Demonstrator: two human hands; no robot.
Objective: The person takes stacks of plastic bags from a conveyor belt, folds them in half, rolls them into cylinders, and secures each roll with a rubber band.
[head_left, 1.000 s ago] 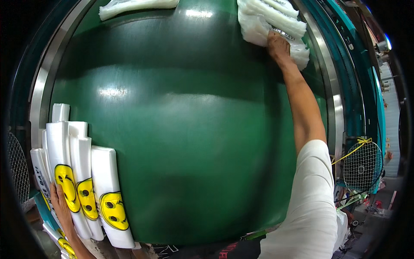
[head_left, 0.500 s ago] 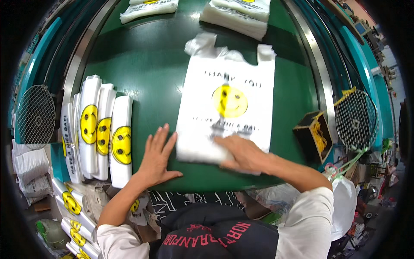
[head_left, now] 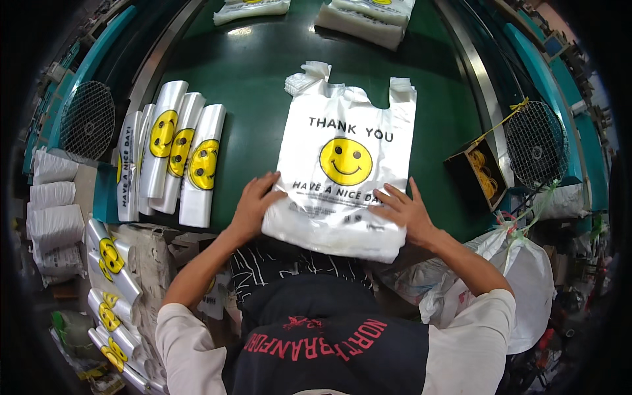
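Observation:
A flat stack of white plastic T-shirt bags [head_left: 345, 161], printed with a yellow smiley face, lies on the green work surface [head_left: 253, 141]. Its handle ends point away from me, and its bottom end reaches over the surface's near edge. My left hand [head_left: 253, 204] rests at the stack's lower left edge, fingers apart, the tips touching the plastic. On the lower right side, my right hand [head_left: 407, 214] lies open, some fingers spread over the top bag and one stretched along the edge. Left of the stack stand several folded bag bundles [head_left: 195, 164] side by side.
More bag stacks [head_left: 362, 23] lie at the far end. A dark box with yellow ties [head_left: 480, 171] sits at the right edge. Mesh rackets [head_left: 536, 141] flank the surface. Below left are more smiley bundles [head_left: 112, 309]; below right, a tied white sack [head_left: 526, 289].
The bag stack has come toward me, past the near edge. My right hand has moved from its bottom middle to its right side; my left hand now touches its left edge. The view has shifted.

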